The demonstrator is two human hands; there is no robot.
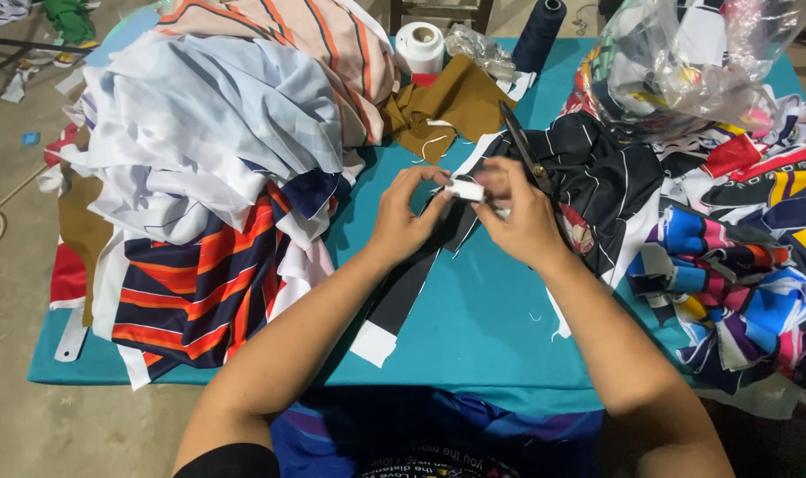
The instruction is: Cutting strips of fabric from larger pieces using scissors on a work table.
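Covering the whole work surface, a teal table cloth [474, 327] is lying smooth and flat under everything. On its left side a big heap of fabric [208, 150] is resting, soft and wrinkled, pale blue and white on top, with orange and navy stripes lower down. On the right side a pile of colourful printed scraps [739, 257] is spreading, and above it a clear plastic bag [686, 62], shiny and crumpled, is sitting. A long black and white fabric strip [412, 283] is running diagonally from the near edge up toward the hands. Dark scissors [525, 150] are lying just behind the right hand [522, 217], blades pointing away. A white thread spool [419, 44] is standing upright at the far edge. Both hands are meeting at the middle: the left hand [403, 221] and the right hand are pinching a small white piece of cloth [464, 188] between the fingertips, its long axis going left to right, equally near to both.
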